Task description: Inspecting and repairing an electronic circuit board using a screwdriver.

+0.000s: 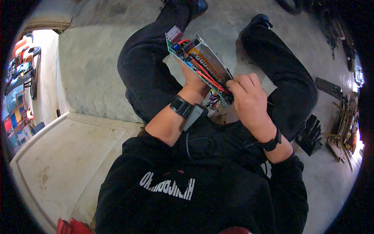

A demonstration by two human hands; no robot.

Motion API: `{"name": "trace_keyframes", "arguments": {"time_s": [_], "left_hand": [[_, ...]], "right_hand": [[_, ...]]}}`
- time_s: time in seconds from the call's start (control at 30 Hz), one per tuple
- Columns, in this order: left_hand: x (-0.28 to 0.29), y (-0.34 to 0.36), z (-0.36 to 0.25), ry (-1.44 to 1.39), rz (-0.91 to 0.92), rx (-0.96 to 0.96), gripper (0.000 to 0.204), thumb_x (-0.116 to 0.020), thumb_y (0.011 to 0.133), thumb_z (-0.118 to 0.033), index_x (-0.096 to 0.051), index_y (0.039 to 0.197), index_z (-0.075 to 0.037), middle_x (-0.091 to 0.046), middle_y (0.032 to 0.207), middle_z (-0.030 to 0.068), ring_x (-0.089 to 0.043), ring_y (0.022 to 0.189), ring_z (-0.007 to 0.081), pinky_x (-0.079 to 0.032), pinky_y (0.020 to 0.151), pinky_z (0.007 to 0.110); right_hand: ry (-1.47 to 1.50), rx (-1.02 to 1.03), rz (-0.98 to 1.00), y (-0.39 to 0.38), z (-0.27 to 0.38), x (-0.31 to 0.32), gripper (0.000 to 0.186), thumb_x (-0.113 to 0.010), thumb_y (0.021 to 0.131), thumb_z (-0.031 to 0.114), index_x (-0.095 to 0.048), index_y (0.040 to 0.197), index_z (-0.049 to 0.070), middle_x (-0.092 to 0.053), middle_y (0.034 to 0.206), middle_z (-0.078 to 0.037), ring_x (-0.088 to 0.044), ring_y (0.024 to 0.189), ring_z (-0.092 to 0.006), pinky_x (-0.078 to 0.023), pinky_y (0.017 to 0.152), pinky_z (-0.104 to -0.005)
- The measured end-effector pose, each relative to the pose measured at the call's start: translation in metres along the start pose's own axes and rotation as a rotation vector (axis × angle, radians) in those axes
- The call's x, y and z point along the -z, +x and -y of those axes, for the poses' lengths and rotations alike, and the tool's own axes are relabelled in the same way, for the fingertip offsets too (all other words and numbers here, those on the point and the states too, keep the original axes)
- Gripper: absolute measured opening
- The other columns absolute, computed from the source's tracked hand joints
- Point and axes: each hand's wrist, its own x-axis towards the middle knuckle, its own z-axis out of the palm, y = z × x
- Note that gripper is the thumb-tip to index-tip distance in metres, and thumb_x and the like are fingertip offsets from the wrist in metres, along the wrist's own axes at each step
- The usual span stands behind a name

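A green circuit board with a metal heat sink (212, 58), red wires and small components is held tilted between my knees. My left hand (189, 76) is wrapped round it from beneath, with most of its fingers hidden behind the board. At the board's lower right end, my right hand (247, 95) has its fingers pinched together against the edge. Whatever lies between those fingertips is too small to make out. A tangle of thin coloured wires (213, 99) hangs under that same end, between my two hands.
To the left is a pale, stained panel with a raised rim (39, 136). Grey concrete floor (93, 58) stretches past my legs. Scrap pieces (341, 128) and a dark finned part (310, 134) lie at the right. Something red (72, 226) shows at bottom left.
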Motion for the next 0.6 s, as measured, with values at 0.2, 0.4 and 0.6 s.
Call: {"name": "trace_keyframes", "arguments": {"time_s": [0.2, 0.4, 0.6], "left_hand": [[0.011, 0.006, 0.002, -0.011, -0.006, 0.023, 0.074, -0.025, 0.089, -0.080, -0.060, 0.103, -0.016, -0.064, 0.092, 0.0041, -0.061, 0.086, 0.0224, -0.050, 0.080, 0.039], [-0.003, 0.000, -0.004, -0.033, 0.140, -0.074, 0.085, -0.021, 0.083, -0.086, -0.060, 0.106, -0.014, -0.064, 0.094, 0.0077, -0.061, 0.088, 0.0269, -0.050, 0.080, 0.041], [-0.002, 0.002, -0.002, -0.063, 0.116, -0.042, 0.088, -0.020, 0.082, -0.087, -0.059, 0.109, -0.014, -0.064, 0.098, 0.0082, -0.060, 0.090, 0.0281, -0.050, 0.081, 0.043]], "right_hand": [[0.060, -0.010, -0.006, 0.003, 0.000, 0.003, 0.021, -0.064, 0.068, -0.001, -0.067, 0.085, 0.010, -0.059, 0.087, -0.002, -0.056, 0.082, -0.0236, -0.049, 0.063, -0.0346], [-0.052, -0.038, 0.046, 0.001, 0.005, 0.001, 0.022, -0.061, 0.071, 0.007, -0.067, 0.092, 0.010, -0.058, 0.092, -0.002, -0.055, 0.088, -0.0229, -0.053, 0.061, -0.0330], [-0.164, -0.034, 0.106, 0.001, 0.013, 0.004, 0.024, -0.060, 0.072, 0.011, -0.065, 0.095, 0.008, -0.055, 0.094, -0.003, -0.054, 0.090, -0.0228, -0.054, 0.060, -0.0316]]}}
